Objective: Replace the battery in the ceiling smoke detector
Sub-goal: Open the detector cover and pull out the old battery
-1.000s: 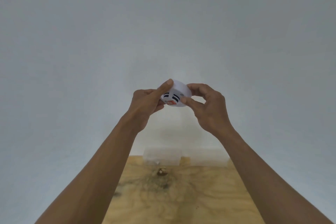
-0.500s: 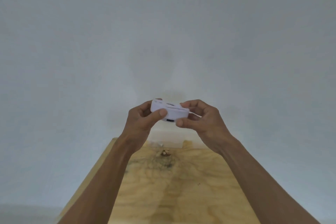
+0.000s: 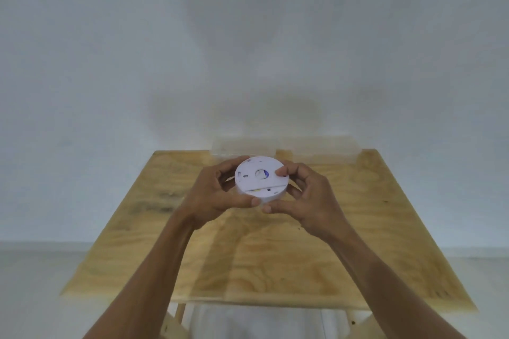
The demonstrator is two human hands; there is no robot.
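Note:
A round white smoke detector is held above the plywood table, its flat back turned up toward me. The back shows a round central hole with a blue patch and a thin slot near its front edge. My left hand grips its left side, thumb under the front rim. My right hand grips the right side, with a fingertip on the back's right edge and the thumb below the front. No loose battery is in view.
The plywood table stretches from the white wall to my body. Two clear plastic boxes stand at its far edge against the wall. Wooden legs and a pale floor show below the near edge.
Both hands came down from the ceiling to table height with the detector. It has been flipped so its flat back faces up. My view tilted down, showing the whole table.

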